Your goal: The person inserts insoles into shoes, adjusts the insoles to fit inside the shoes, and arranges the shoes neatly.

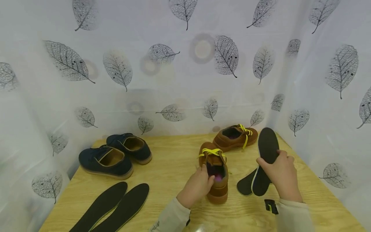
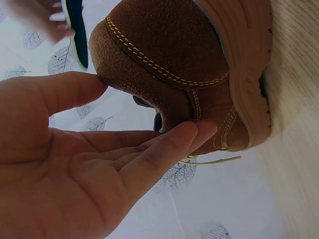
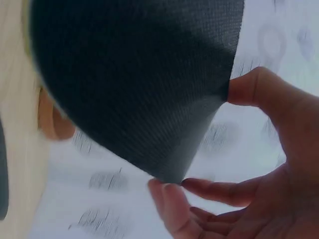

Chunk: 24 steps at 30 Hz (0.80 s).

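Observation:
My left hand (image 1: 197,185) holds the nearer brown shoe (image 2: 164,45) by its collar, thumb at the heel edge and fingers along the side. This shoe (image 1: 218,191) stands on its sole with the heel toward me, its yellow laces crossed, something pink inside. My right hand (image 1: 281,174) grips a black insole (image 1: 268,145) by its edges, thumb on one side and fingers on the other. In the right wrist view the insole (image 3: 134,74) bends between thumb and fingertips. A second black insole (image 1: 245,185) lies on the table, partly hidden behind the held one.
Behind stands the other brown shoe (image 1: 226,143) with yellow laces. Two navy shoes (image 1: 105,164) sit at the left back of the wooden table (image 1: 171,154). Two longer black insoles (image 1: 127,206) lie at front left. A white leaf-print curtain (image 1: 185,80) surrounds the table.

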{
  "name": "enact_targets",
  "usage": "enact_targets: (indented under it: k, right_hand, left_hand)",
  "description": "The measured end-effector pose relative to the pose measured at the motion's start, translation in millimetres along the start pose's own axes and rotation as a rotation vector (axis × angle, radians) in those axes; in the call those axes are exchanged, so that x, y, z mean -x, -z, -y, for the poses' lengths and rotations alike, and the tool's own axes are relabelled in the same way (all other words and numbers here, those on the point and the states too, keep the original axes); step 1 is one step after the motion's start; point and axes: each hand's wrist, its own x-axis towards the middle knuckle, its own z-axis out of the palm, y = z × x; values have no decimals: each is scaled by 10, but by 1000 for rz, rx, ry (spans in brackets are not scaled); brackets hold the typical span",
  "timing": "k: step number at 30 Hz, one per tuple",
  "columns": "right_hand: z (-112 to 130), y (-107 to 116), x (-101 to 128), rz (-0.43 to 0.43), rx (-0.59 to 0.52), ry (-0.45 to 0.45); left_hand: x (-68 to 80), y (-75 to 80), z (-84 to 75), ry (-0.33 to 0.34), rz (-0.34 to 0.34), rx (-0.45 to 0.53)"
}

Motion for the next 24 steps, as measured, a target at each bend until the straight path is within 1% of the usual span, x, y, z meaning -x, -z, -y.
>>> enact_targets:
  k: [2, 5, 8, 10, 14, 16, 18, 19, 21, 24]
  right_hand:
    - [153, -81, 42, 5, -4, 102]
    - [328, -219, 75, 6, 5, 288]
    - [442, -344, 80, -26, 18, 468]
    - [491, -404, 78, -42, 29, 561]
    - [552, -467, 71, -20, 51, 682]
    - [571, -487, 68, 3, 66, 729]
    - [584, -505, 70, 16, 76, 779]
    - [587, -516, 71, 22, 80, 803]
    - [591, -535, 74, 27, 85, 852]
    - [603, -555, 81, 47, 92, 911]
  left_hand:
    - [0, 3, 0, -1, 1, -2]
    - [3, 10, 0, -6, -1, -4]
    - [3, 11, 4, -11, 1, -8]
    - [3, 9, 5, -10, 7, -7]
    - [-11, 3, 18, -20, 15, 4]
    - [-13, 15, 36, -46, 20, 20]
    - [-1, 66, 54, -80, 29, 15]
    - [13, 107, 61, -91, 37, 12]
    - [53, 223, 74, -117, 44, -25]
    - [130, 447, 85, -123, 24, -100]
